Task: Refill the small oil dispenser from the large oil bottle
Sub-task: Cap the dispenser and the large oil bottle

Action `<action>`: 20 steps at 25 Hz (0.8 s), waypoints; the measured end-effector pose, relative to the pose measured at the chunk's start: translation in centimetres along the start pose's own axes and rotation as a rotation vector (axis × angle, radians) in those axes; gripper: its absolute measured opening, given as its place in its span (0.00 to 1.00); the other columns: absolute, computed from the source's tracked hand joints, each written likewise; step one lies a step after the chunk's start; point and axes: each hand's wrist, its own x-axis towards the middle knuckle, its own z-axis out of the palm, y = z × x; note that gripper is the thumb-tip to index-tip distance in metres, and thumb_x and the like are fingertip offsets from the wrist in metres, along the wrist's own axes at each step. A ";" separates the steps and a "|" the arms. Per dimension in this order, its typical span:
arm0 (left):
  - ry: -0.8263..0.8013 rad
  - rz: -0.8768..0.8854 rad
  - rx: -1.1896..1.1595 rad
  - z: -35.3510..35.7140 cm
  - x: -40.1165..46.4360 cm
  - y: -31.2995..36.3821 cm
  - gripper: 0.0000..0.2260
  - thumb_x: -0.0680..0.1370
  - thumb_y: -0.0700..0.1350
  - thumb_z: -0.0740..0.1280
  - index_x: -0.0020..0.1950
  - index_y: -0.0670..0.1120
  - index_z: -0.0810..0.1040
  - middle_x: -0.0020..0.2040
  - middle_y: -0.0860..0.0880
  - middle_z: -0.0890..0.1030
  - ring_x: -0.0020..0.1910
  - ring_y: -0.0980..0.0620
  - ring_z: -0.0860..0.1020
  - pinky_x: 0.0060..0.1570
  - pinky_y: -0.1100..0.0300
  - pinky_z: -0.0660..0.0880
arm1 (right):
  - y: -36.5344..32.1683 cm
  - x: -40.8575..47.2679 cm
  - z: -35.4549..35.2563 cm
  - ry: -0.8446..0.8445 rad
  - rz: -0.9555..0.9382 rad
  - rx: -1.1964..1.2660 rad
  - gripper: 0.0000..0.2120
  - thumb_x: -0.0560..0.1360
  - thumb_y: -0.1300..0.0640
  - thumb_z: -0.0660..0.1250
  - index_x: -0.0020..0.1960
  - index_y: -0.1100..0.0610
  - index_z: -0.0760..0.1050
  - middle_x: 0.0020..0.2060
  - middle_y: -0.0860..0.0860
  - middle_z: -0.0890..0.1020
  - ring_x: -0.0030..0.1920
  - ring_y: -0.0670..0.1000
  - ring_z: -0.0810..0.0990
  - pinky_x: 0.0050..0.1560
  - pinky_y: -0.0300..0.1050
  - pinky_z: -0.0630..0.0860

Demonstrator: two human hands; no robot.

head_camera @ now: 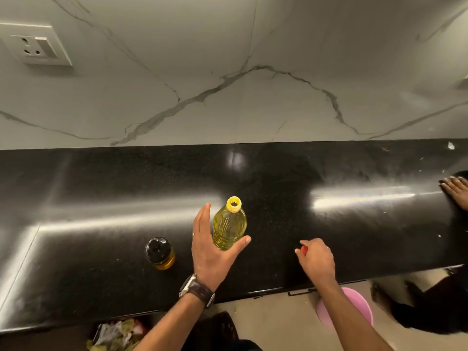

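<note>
Along the front half of the black countertop, polished stone with fine speckle and broad glare streaks, sit both oil containers, well back from the rear edge where the grey-veined marble-look wall begins. Large oil bottle stands upright near mid-counter, long axis vertical, clear ribbed plastic, yellow oil filling it, yellow neck ring open with no cap on. Left hand sits right at it: fingers straight and spread, thumb swung out across the bottle's near side, palm just beside its left flank; contact or a small gap, cannot tell, but not wrapped round it yet. That hand is plainly the nearer one, so the bottle grab looks like its job. Wristwatch with dark strap on that wrist. Right hand lies well to the right of the bottle near the front edge, fingers curled, pinching a small red cap, likely the bottle's own. Small oil dispenser stands upright left of the left hand, closer to the front edge, squat round body, glossy black lid on, amber oil low inside. Lid looks like it must come off before pouring. Another person's hand rests flat at the counter's right end. Pink round object on the floor below the front edge.
</note>
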 end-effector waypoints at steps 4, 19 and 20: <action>0.015 0.051 -0.033 0.6 1.3 0.8 0.44 0.68 0.70 0.75 0.79 0.56 0.65 0.73 0.55 0.72 0.72 0.54 0.72 0.66 0.44 0.77 | -0.4 0.1 0.0 -0.026 0.028 -0.015 0.16 0.78 0.54 0.74 0.65 0.53 0.81 0.57 0.52 0.84 0.58 0.53 0.83 0.58 0.49 0.81; 0.033 0.037 -0.013 0.0 1.4 1.4 0.31 0.70 0.67 0.75 0.69 0.59 0.75 0.61 0.60 0.81 0.59 0.62 0.80 0.56 0.55 0.82 | -21.2 -5.0 -16.7 -0.220 -1.098 0.140 0.16 0.75 0.60 0.77 0.62 0.51 0.85 0.59 0.44 0.84 0.59 0.42 0.81 0.61 0.39 0.81; 0.032 0.034 -0.010 -0.1 1.4 1.5 0.30 0.70 0.67 0.75 0.69 0.60 0.74 0.61 0.61 0.81 0.59 0.62 0.80 0.56 0.56 0.82 | -21.6 -4.9 -16.7 -0.229 -1.119 0.092 0.16 0.76 0.60 0.76 0.62 0.51 0.85 0.59 0.44 0.84 0.60 0.42 0.81 0.62 0.40 0.81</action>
